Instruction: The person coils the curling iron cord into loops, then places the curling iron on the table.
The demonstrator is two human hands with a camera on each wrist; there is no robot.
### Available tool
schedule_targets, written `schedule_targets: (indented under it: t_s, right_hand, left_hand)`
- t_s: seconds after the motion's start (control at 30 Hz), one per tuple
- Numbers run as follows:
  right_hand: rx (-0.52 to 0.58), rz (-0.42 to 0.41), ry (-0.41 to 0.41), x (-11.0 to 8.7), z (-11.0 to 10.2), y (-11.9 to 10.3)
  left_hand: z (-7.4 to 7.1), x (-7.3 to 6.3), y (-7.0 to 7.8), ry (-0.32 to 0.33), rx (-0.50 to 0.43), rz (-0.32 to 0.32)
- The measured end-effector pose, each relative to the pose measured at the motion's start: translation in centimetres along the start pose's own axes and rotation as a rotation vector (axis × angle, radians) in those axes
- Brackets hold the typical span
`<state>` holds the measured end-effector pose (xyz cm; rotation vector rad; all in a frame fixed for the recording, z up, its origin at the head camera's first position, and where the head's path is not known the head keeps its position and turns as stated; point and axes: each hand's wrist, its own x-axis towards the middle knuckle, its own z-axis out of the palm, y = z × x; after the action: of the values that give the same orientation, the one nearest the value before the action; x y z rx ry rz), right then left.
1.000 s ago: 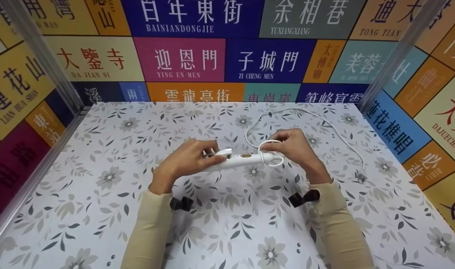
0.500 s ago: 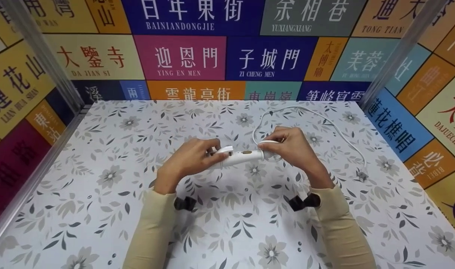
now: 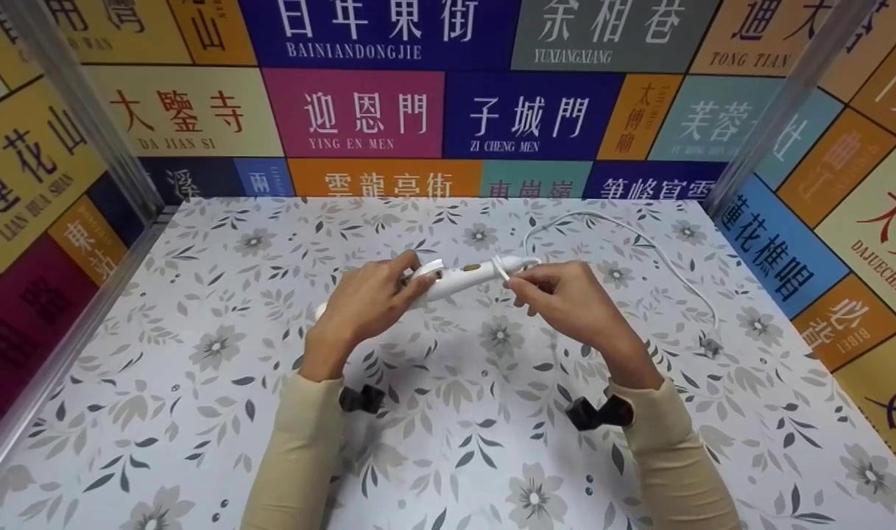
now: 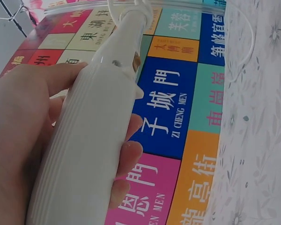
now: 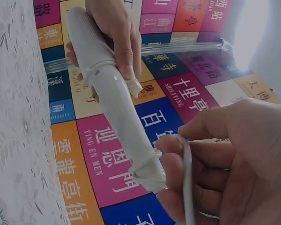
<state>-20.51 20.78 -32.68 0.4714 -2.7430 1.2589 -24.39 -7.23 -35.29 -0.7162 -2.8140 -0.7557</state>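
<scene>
My left hand grips a white hair curling iron by its ribbed, thicker end, holding it over the table with the cord end tilted up to the right. In the left wrist view the fingers curl round the ribbed body. A small lever sticks out beside the left thumb. The white cord is looped round the handle's tail end. My right hand pinches the cord between thumb and fingers, close to that end. Part of the barrel is hidden under the left hand.
The rest of the cord curves over the back right of the flower-patterned table to a plug. Walls covered in coloured name panels stand behind and at both sides. Each wrist carries a black camera mount.
The curling iron's cord end has swung up and away from me. The right hand has shifted round the tail, drawing the cord with it, and the slack on the table has moved slightly right.
</scene>
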Motion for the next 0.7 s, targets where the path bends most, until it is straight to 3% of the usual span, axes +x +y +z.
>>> schedule_targets:
  t_s: [0.2,0.4,0.53,0.7]
  right_hand:
    - [0.098,-0.053,-0.209,0.3,-0.3,1.3]
    - [0.265,0.048,-0.370,1.4,-0.5,3.7]
    - [0.286,0.130,-0.366,2.1,-0.5,5.3]
    - [0.266,0.173,-0.282,2.6,0.0,6.6]
  left_hand:
    - [-0.7,-0.3,-0.6,0.055,-0.038,-0.029]
    - [-1.6,-0.5,-1.2,0.073,-0.118,-0.044]
    - [-2.1,-0.6,-1.7,0.070,-0.160,-0.061]
    - [-2.5,-0.9,-1.6,0.064,-0.205,-0.053]
